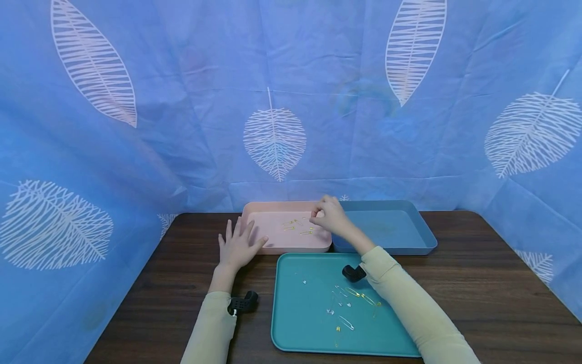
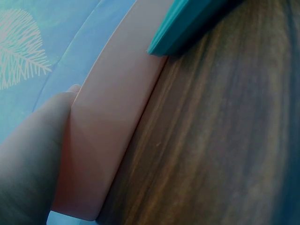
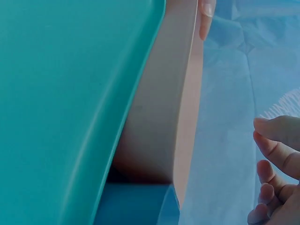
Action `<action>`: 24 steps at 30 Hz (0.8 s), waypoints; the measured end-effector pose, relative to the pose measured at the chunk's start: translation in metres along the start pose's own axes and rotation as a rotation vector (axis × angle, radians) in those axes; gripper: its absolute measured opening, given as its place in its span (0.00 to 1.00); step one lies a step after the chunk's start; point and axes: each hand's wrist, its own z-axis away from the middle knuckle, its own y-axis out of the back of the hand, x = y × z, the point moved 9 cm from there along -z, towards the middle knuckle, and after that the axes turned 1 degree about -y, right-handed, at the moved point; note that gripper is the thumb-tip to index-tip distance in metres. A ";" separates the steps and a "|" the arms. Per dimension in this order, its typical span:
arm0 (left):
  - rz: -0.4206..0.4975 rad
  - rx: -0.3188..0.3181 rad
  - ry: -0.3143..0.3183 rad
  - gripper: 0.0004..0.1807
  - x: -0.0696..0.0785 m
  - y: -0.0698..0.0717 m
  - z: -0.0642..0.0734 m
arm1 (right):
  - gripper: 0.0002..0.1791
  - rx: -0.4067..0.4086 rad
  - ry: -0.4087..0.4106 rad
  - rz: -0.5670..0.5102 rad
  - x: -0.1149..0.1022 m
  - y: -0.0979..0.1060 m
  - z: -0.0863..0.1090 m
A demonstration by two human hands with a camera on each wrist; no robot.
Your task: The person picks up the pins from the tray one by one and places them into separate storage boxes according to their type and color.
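Observation:
My left hand point(image 1: 237, 247) lies spread at the left front corner of the pink tray point(image 1: 254, 242), its thumb touching the rim; the left wrist view shows that thumb point(image 2: 35, 140) against the tray wall. Above the pink tray's right side, my right hand point(image 1: 331, 217) pinches with thumb and forefinger. A thin safety pin point(image 1: 305, 218) shows at those fingertips in the head view, though the right wrist view shows none. Several gold safety pins point(image 1: 291, 228) lie inside the pink tray. Gold and silver safety pins point(image 1: 347, 323) are scattered on the teal tray point(image 1: 291, 333) in front.
To the right of the pink tray stands a blue tray point(image 1: 386, 227). Small whitish pieces point(image 1: 330, 312) lie among the pins on the teal tray. The dark wooden table point(image 1: 182, 263) carries all the trays. Behind it hangs a blue cloth point(image 1: 200, 126) with white leaf prints.

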 end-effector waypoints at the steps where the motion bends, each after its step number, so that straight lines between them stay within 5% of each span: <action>1: 0.000 -0.001 -0.001 0.45 0.000 0.000 0.000 | 0.10 0.000 -0.004 -0.002 0.000 0.002 0.003; 24: 0.011 0.006 -0.012 0.45 0.001 0.001 0.000 | 0.05 -0.015 -0.033 0.022 0.017 0.045 0.072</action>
